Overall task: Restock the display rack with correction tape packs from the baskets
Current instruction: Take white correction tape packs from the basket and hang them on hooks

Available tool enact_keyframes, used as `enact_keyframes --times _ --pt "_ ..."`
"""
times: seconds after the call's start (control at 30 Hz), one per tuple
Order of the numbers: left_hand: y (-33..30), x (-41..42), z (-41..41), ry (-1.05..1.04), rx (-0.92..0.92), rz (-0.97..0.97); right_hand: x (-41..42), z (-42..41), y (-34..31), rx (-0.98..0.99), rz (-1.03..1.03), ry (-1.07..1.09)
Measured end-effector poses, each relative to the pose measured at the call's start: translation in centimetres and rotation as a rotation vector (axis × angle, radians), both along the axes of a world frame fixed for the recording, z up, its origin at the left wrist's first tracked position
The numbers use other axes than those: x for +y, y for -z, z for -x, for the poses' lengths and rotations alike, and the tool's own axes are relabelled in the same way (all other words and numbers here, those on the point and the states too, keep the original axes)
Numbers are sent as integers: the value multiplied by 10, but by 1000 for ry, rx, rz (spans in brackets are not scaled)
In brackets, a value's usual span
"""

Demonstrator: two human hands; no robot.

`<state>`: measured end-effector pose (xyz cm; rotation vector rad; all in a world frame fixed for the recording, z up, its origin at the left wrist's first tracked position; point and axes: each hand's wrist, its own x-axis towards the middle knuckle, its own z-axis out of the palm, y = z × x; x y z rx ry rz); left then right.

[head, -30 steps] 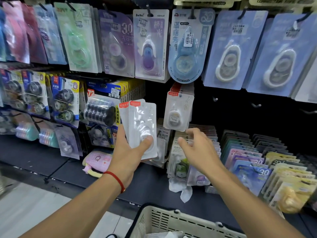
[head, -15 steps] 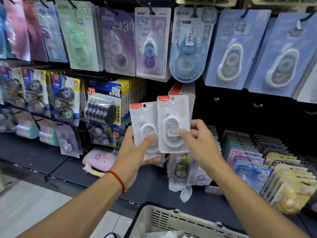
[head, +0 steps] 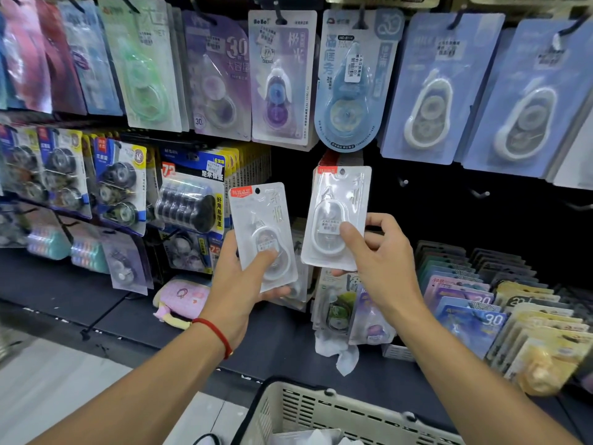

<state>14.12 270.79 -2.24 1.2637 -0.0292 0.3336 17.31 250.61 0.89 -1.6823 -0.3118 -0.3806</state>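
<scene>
Packs stand upright in both our hands: the right hand (head: 382, 252) pinches one pack (head: 337, 216), its hang hole at twelve o'clock just under the peg; the left hand (head: 244, 284) grips the spare (head: 261, 232).

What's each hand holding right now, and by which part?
Left hand grips white packs by the lower end, thumb on the blister. Right hand pinches one white pack at its lower right.

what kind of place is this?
Most likely a stationery shop aisle: carded correction tape packs hang on rack hooks, price stickers are on the packaging, and a shopping basket sits below.
</scene>
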Motion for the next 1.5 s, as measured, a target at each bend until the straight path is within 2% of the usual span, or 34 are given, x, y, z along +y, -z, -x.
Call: enact_keyframes --times 0.23,0.37,0.67,0.8,0.87,0.9,0.97,1.03,1.1,1.17,1.23,1.3,1.4,1.5 --pt "1 0 1 4 -18 -17 1 2 4 7 48 19" --pt "1 0 1 5 -21 -4 4 3 6 -8 28 74" --pt "1 5 0 1 -22 13 6 1 6 5 -33 53" --pt "1 6 0 -4 -20 17 6 0 3 5 -4 74" --pt "1 7 0 -5 -19 16 3 -4 1 60 -1 74" --pt "1 7 0 -7 -18 14 1 -7 0 111 73 89" --pt "1 8 0 -10 -15 10 -5 -12 6 152 446 227" --pt "3 8 0 -11 -7 2 -10 -14 17 -11 762 397" --pt "4 6 -1 -7 0 -7 -9 -14 22 -319 871 364" --pt "5 3 -1 -3 7 -23 -7 -23 24 -503 992 204" --pt "6 -1 -2 4 3 -36 -3 -37 24 -516 1108 125" --pt "6 -6 -2 14 6 -50 1 -46 22 -447 1224 158" --pt "6 -10 -2 22 3 -49 7 -49 20 -417 1276 191" --pt "4 -11 -1 36 -2 -32 13 -41 18 -476 1043 247"
